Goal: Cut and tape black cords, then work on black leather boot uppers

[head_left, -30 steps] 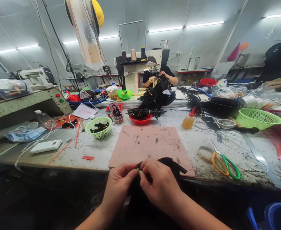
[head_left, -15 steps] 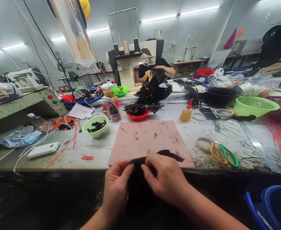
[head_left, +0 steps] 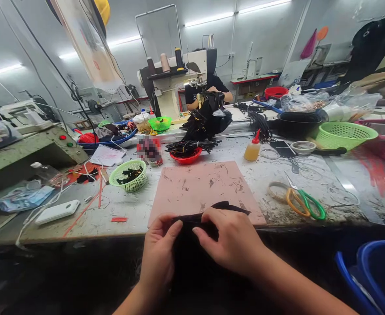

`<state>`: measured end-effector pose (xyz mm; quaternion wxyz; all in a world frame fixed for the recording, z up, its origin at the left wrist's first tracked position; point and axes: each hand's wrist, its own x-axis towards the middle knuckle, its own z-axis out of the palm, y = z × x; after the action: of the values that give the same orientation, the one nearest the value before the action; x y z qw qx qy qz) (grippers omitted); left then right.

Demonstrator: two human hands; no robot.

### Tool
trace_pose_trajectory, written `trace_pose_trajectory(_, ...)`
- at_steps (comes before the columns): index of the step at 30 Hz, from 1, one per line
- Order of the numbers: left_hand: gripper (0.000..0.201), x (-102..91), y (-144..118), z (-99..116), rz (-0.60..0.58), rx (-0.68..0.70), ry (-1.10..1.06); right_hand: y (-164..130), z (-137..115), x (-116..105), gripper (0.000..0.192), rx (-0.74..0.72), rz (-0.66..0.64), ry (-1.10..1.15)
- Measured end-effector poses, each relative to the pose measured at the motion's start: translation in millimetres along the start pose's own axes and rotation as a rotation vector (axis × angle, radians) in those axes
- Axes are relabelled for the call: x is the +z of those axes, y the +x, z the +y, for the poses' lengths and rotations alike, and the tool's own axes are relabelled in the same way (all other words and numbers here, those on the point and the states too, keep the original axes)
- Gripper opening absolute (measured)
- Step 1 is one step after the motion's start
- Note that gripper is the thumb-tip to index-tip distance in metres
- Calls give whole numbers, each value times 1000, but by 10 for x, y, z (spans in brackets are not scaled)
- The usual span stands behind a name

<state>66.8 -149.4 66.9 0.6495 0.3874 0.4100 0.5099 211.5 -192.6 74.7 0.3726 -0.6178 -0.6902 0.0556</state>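
I see my left hand (head_left: 159,253) and right hand (head_left: 228,240) pinching a black fabric piece (head_left: 208,214) at the near edge of a pink mat (head_left: 202,186), scissors (head_left: 302,203) lying to the right.

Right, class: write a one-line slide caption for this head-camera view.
Left hand and right hand pinch black fabric at the edge of a pink mat, scissors nearby.

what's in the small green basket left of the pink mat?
The small green basket holds a loose heap of small black pieces, lying near rim level. Its mesh wall and the heap hide the bottom, so anything underneath cannot be seen.
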Motion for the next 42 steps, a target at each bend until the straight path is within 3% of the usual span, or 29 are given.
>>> trace_pose_trajectory(10,24,41,-13,2,-19,-96,11,37,48,-1,10,0,-79,72)
trace_pose_trajectory(13,22,11,65,83,-94,-127,90,48,46,-10,10,26,-101,44)
trace_pose_trajectory(15,19,4,153,215,-244,-113,320,54,37,-6,10,8,-109,6)
trace_pose_trajectory(19,10,64,334,556,-740,-4,1070,52,20,5,10,-119,-90,-36)
trace_pose_trajectory(21,12,113,392,684,-867,23,1299,44,31,-15,9,-93,-88,-3)
trace_pose_trajectory(23,14,147,426,758,-907,13,1412,35,61,-51,9,4,-105,62)
trace_pose_trajectory(26,16,145,462,788,-946,-49,1413,22,122,-91,8,106,-137,202)
trace_pose_trajectory(30,22,77,513,764,-998,-172,1267,12,171,-52,9,118,-91,335)
trace_pose_trajectory(38,26,41,561,720,-1044,-328,1087,30,161,21,9,122,-43,312)
trace_pose_trajectory(42,36,112,563,743,-1094,-245,1150,34,138,30,10,123,-23,279)
